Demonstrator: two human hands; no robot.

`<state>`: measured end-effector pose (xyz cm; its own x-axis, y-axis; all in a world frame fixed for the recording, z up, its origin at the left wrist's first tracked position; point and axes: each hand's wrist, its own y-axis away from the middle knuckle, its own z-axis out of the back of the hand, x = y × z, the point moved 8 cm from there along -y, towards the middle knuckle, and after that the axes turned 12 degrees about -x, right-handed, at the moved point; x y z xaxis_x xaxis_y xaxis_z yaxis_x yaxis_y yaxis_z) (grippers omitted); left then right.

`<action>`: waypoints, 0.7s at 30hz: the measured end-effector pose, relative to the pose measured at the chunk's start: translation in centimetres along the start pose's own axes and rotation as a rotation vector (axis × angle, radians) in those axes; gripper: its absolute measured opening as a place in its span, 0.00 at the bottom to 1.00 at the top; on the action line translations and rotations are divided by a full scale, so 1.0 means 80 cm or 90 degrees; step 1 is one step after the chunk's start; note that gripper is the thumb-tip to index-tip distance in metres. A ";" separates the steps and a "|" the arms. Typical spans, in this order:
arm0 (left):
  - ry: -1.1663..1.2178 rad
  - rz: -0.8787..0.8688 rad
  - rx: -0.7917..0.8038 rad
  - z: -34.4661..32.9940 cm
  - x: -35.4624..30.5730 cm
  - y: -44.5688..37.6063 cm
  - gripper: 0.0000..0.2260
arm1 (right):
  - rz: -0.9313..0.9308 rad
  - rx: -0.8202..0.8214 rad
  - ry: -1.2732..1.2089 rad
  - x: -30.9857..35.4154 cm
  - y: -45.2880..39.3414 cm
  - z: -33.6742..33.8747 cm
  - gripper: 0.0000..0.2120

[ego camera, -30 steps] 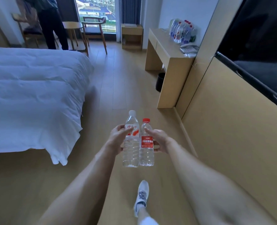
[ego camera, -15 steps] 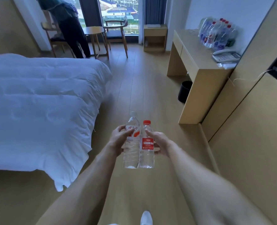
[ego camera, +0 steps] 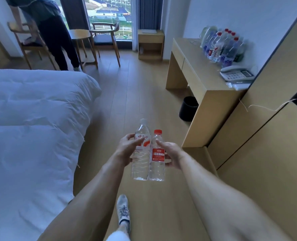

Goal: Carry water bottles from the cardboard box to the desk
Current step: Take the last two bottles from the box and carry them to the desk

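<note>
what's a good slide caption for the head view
Left hand and right hand each carry a bottle upright toward the desk, where more bottles stand.

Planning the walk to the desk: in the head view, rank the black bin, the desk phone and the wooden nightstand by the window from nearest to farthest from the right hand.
From the right hand:
1. Black bin, on the floor under the desk's near end, ahead and right.
2. Desk phone, on the desktop against the right wall.
3. Wooden nightstand, by the window at the far wall.
</note>
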<state>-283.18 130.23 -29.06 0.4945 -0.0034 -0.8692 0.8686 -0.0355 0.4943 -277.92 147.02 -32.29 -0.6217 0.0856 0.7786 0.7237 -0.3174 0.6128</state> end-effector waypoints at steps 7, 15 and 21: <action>-0.023 0.010 0.062 -0.053 -0.085 -0.180 0.21 | -0.019 -0.073 -0.039 0.105 -0.147 0.001 0.27; -0.045 -0.022 0.136 -0.106 -0.215 -0.336 0.23 | 0.008 -0.151 -0.104 0.233 -0.281 0.002 0.32; -0.050 -0.015 0.161 -0.145 -0.268 -0.440 0.24 | 0.006 -0.161 -0.127 0.306 -0.370 0.004 0.30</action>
<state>-323.96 143.11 -27.66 0.4625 -0.0761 -0.8834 0.8389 -0.2850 0.4637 -314.46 158.80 -31.32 -0.5263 0.2569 0.8106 0.6164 -0.5414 0.5718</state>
